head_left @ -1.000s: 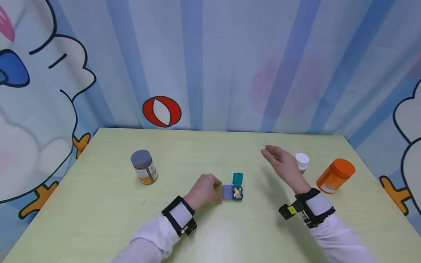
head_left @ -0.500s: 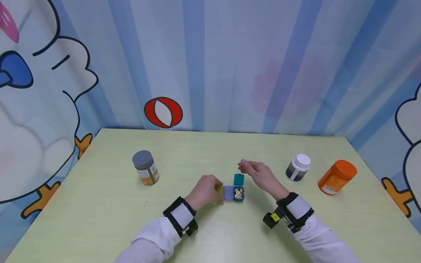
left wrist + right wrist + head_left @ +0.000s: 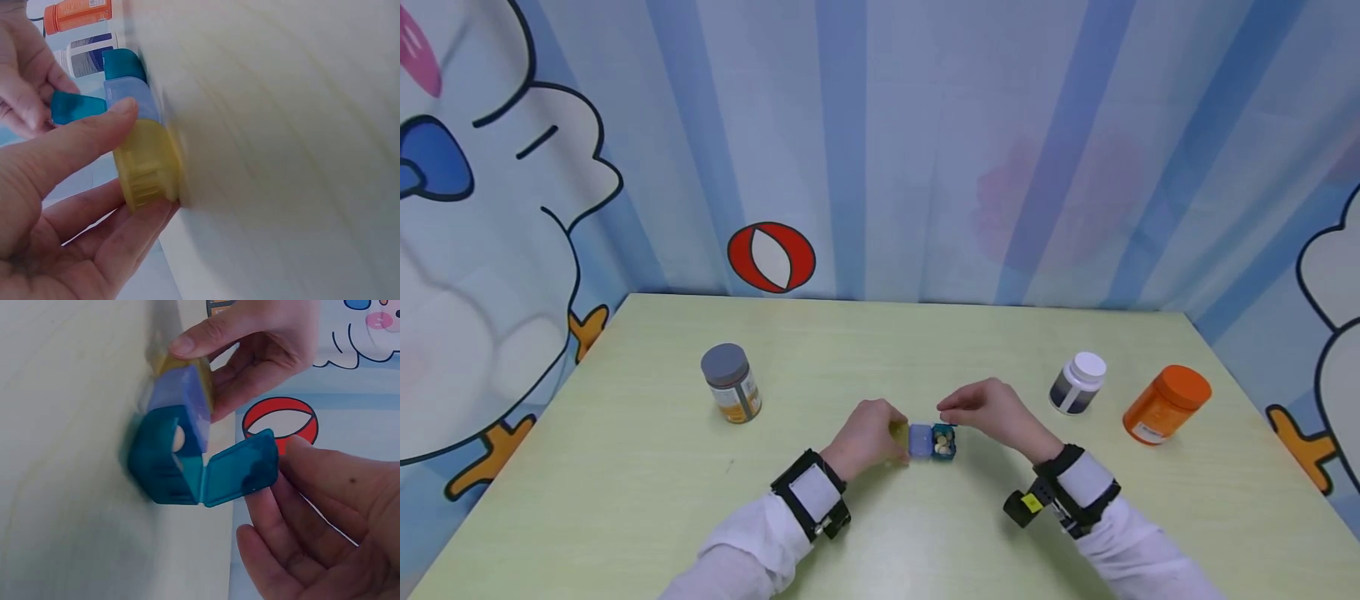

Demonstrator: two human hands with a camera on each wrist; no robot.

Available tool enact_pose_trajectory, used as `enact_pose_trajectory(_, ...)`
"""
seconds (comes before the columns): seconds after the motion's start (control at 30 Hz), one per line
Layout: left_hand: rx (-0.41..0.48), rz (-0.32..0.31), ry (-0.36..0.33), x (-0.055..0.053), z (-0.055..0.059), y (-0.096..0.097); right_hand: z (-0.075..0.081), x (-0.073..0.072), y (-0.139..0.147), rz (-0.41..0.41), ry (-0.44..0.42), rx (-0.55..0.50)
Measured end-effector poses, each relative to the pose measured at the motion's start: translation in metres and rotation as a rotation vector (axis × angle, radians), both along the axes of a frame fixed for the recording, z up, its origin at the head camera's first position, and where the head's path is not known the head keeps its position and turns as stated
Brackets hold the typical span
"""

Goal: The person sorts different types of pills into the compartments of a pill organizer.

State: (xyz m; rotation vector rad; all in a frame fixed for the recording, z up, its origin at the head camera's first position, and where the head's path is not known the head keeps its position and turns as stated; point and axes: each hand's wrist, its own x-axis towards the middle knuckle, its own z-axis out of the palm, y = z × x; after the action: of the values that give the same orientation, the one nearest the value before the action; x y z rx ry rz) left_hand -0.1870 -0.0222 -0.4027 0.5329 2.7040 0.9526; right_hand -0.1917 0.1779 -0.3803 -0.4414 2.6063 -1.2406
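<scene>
A small pill box [image 3: 921, 442] with a yellow, a purple and a teal compartment lies on the table. My left hand [image 3: 863, 438] grips its yellow end [image 3: 149, 164], thumb on one side and fingers on the other. Pale tablets fill the teal compartment [image 3: 156, 459], whose lid [image 3: 240, 469] stands half raised on its hinge. Thumb and fingers of my right hand [image 3: 1000, 417] pinch the free edge of that lid. In the head view the right fingers mostly cover the lid. The purple compartment's lid is down.
On the right stand a white-capped bottle [image 3: 1078, 383] with a dark label and an orange bottle [image 3: 1167, 404]. A grey-capped jar [image 3: 731, 383] is on the left. A striped cartoon curtain [image 3: 895, 150] hangs behind the table [image 3: 625, 500].
My right hand has come left from beside the white-capped bottle to the pill box and taken the teal lid, tilting it up from lying back. The left hand has kept its grip.
</scene>
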Motion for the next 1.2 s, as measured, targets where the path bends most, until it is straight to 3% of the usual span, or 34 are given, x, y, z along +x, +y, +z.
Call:
enact_pose_trajectory(0.3,-0.001,-0.008,0.015,-0.001,-0.001,0.001,-0.014,0.006,-0.006,0.035,-0.004,0.12)
enact_pose_trajectory(0.53,-0.001,-0.001,0.016,0.0,0.0,0.0,-0.022,0.01,-0.01,0.041,0.076,0.124)
enact_pose_trajectory(1.07,0.005,0.005,0.007,0.001,0.001,-0.001,-0.024,0.014,-0.011,0.028,0.089,0.114)
enact_pose_trajectory(1.2,0.001,0.001,0.008,0.0,0.0,-0.001,-0.024,0.015,-0.014,0.065,0.159,0.162)
